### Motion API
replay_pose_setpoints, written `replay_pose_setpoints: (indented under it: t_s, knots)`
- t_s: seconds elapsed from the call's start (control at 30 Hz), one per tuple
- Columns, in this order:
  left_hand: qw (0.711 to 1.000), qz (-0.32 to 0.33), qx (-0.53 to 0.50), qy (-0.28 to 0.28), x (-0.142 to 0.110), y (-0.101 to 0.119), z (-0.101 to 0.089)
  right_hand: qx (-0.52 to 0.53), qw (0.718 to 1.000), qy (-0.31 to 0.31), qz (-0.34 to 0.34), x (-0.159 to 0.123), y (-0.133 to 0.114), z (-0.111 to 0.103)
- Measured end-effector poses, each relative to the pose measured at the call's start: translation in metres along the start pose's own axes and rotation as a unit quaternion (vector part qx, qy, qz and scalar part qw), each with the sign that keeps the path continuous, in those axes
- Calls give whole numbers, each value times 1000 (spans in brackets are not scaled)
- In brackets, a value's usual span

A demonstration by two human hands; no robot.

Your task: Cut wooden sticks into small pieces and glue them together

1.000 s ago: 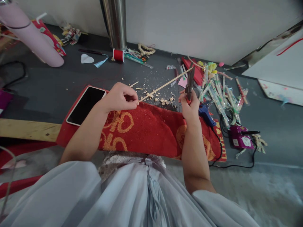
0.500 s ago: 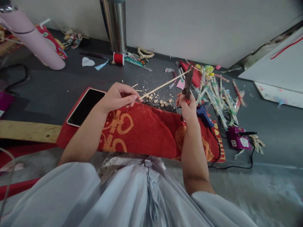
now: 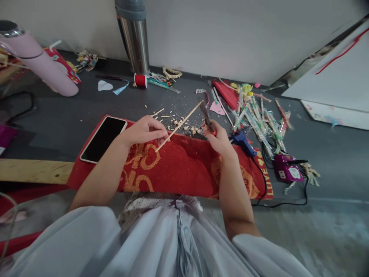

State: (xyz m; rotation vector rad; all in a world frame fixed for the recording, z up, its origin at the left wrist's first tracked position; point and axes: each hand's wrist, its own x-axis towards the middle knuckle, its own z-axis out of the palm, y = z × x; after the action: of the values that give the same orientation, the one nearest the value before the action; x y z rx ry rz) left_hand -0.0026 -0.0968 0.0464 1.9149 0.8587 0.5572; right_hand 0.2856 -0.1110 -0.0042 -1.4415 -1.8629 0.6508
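Note:
My left hand (image 3: 151, 130) is closed, pinching a thin wooden stick (image 3: 183, 122) near its lower end. The stick slants up to the right, and a short piece of it sticks out below my fingers. My right hand (image 3: 217, 135) grips red-handled cutting pliers (image 3: 206, 115). Their dark jaws point up and sit at or close to the stick's upper end; whether they touch it I cannot tell. Below both hands lies a red towel (image 3: 184, 165) with orange patterns. Small wood chips (image 3: 192, 130) are scattered on the dark table just beyond the towel.
A phone (image 3: 103, 138) rests on the towel's left end, a blue glue gun (image 3: 244, 143) on its right. Several wrapped sticks (image 3: 259, 121) lie farther right, by a purple box (image 3: 286, 168). A steel flask (image 3: 134, 42), pink bottle (image 3: 46, 65) and red thread spool (image 3: 140, 80) stand behind.
My right hand and the pliers have moved left and down, closer to my left hand. The stick now tilts more steeply, and its lower end reaches past my left fingers over the towel.

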Motion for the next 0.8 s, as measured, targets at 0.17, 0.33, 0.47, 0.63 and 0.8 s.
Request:
replay_pose_setpoints:
  t_s: [0.17, 0.33, 0.47, 0.63, 0.8]
  knots:
    - [1000, -22, 3, 9, 5, -4, 8, -70, 996, -35, -34, -3, -14, 4]
    - [998, -52, 16, 18, 8, -11, 12, -119, 988, -61, -78, -5, -15, 11]
    - [997, -62, 26, 29, 11, -15, 14, -141, 982, -78, -98, -6, -14, 15]
    - [998, -50, 22, 42, 11, -12, 16, -142, 981, -79, -108, -7, -14, 15]
    - [997, -51, 33, 40, 11, -12, 16, -145, 980, -82, -107, -6, -15, 14]
